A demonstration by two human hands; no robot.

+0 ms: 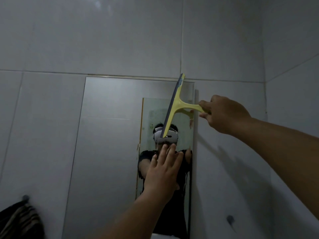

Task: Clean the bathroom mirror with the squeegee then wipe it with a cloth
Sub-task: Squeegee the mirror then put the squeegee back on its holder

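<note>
A rectangular mirror (110,135) hangs on a wall of large pale grey tiles (120,40), its top edge just under a horizontal grout line. The right hand (222,114) reaches in from the right with the arm stretched out, and its grip is closed around the end of the handle of a yellow squeegee (177,104). The handle runs roughly level toward the glass, and the long blade bar stands nearly upright, tilted a little so that its top end leans right. That top end pokes just above the mirror's upper right corner, while the lower end sits over the right part of the glass. A dark rubber strip runs down the bar's left edge. Whether the blade is pressed against the glass or just off it cannot be told from this angle.

The left hand (164,171) is raised below the squeegee with its fingers (170,151) spread and pointing up, palm toward the lower right part of the mirror; it holds nothing. The glass reflects a person in a dark top, with a pale panel behind.

At the lower left corner a dark striped cloth (19,219) hangs from a small hook (25,197) on the wall, well apart from the mirror. 1 small dark mark (230,219) shows on the tiles at lower right.
</note>
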